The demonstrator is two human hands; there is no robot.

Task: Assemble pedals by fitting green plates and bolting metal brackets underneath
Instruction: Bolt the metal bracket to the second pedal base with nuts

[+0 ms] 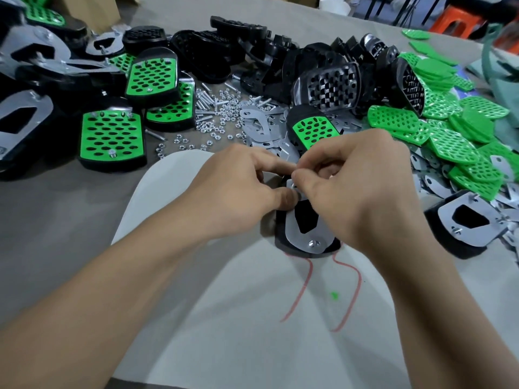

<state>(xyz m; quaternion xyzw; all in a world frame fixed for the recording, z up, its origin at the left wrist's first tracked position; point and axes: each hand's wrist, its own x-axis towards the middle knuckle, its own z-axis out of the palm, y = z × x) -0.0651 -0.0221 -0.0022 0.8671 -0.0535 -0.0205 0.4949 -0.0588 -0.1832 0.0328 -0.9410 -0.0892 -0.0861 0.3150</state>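
Note:
A black pedal (280,240) lies upside down on the white sheet in front of me, with a metal bracket (306,237) on its underside. One bolt end with a nut (313,243) shows at the bracket's near end. My left hand (238,189) grips the pedal's far left edge, thumb against the bracket. My right hand (362,186) pinches something small at the bracket's far end; my fingers hide it. Another pedal with a green plate (314,130) stands just behind my hands.
Finished green-plated pedals (112,138) lie at the left. Loose bolts and nuts (216,108) are scattered in the middle, beside loose brackets (258,124). Bare black pedals (325,85) pile at the back, green plates (449,127) at the right. A bracketed pedal (466,223) lies right.

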